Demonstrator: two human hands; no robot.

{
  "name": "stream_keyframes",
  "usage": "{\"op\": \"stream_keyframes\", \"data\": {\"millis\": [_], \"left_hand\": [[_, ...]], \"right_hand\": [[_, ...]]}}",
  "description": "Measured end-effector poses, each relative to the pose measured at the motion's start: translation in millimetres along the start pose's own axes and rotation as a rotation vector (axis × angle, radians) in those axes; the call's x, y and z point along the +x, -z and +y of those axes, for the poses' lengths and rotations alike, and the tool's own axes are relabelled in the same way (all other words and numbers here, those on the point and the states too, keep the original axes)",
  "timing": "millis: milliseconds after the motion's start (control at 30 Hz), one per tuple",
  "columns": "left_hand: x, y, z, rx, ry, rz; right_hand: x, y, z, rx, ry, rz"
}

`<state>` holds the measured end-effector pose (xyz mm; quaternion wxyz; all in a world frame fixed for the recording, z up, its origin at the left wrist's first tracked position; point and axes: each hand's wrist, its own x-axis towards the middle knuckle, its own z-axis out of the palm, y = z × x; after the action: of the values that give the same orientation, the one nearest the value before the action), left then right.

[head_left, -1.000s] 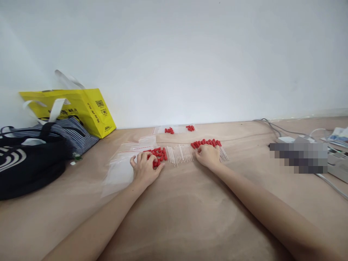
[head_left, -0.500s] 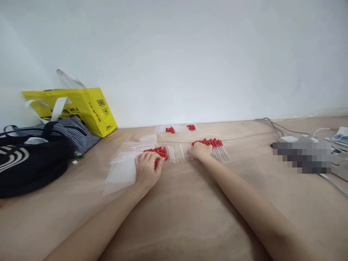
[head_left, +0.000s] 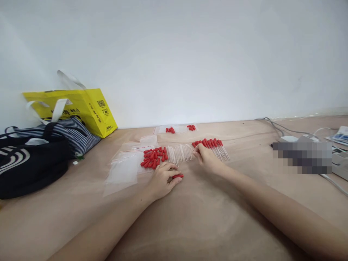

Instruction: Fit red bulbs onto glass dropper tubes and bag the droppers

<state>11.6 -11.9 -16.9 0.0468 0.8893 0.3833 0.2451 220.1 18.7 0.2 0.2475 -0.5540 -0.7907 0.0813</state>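
My left hand (head_left: 164,180) is closed, pinching a red rubber dropper bulb (head_left: 178,176) low over the table. Behind it lies a pile of loose red bulbs (head_left: 150,158) on clear zip bags (head_left: 123,170). A row of thin clear dropper tubes (head_left: 179,153) lies to the right of the pile. Fingers of my right hand (head_left: 206,158) are closed at the right end of that row, apparently on a single tube whose tip points left. Just beyond my right hand, droppers with red bulbs fitted (head_left: 214,144) lie side by side, partly hidden by the hand.
Near the wall lies another clear bag (head_left: 178,128) with tubes and two clusters of red bulbs. A yellow bag (head_left: 100,112), a striped bag (head_left: 76,132) and a black bag (head_left: 32,170) stand at left. Cables (head_left: 274,127) and a blurred-out dark object (head_left: 301,157) are at right.
My left hand has left the bulb pile and come right and nearer with a red bulb. My right hand has drawn back slightly from the row of fitted droppers.
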Motion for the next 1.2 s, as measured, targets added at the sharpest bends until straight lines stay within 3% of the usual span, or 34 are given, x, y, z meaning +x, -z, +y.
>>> {"op": "stream_keyframes", "data": {"millis": [100,233,800,1200], "left_hand": [[3,-2.5,4,0.014,0.028,0.027],[3,-3.7,9,0.068,0.084,0.062],[1,-6.2,9,0.023,0.109,0.123],[-1,-4.6,13,-0.009,0.077,0.122]], "right_hand": [[-28,-7,13,0.042,0.274,0.075],[-51,-18,15,-0.024,0.428,0.137],[-54,-20,-1,0.035,0.405,0.211],[-54,-18,-1,-0.079,0.504,0.179]]}}
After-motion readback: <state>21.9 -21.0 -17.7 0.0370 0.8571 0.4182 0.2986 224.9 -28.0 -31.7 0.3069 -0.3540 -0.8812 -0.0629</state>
